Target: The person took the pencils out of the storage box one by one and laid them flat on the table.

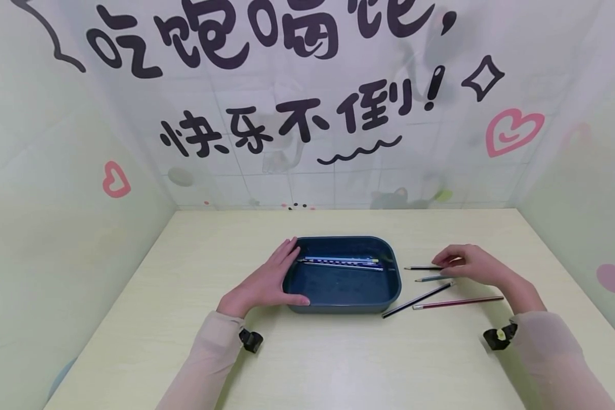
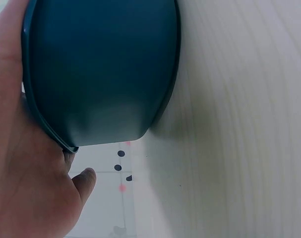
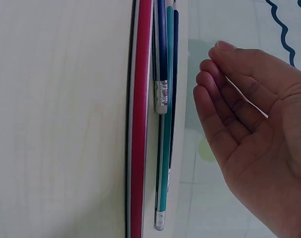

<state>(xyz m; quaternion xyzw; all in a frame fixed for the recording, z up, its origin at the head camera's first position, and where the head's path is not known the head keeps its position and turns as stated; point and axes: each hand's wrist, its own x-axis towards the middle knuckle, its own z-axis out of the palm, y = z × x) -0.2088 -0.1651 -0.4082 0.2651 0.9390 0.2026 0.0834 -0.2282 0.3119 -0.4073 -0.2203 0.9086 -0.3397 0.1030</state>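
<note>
My left hand point(image 1: 269, 282) rests on the left end of a dark blue rectangular container point(image 1: 341, 308). Its fingers spread along the rim and its thumb lies over the front left corner; the left wrist view hides most fingertips. Several pencils point(image 1: 340, 262) lie inside the container, near its back. To its right, my right hand point(image 1: 474, 265) hovers above loose pencils, loosely bent, with nothing between its fingers in the right wrist view. Nearest it are a black pencil point(image 1: 421, 268) and a teal pencil point(image 3: 164, 168). A dark blue pencil point(image 1: 419, 300) and a red pencil point(image 3: 140, 119) lie closer to me.
A pale wooden table point(image 1: 333, 364) carries everything. White printed sheets enclose it at the back point(image 1: 297, 188) and on both sides, with dark lettering and pink hearts. A small black device point(image 1: 251, 340) sits at the left wrist, another black device point(image 1: 499, 337) at the right.
</note>
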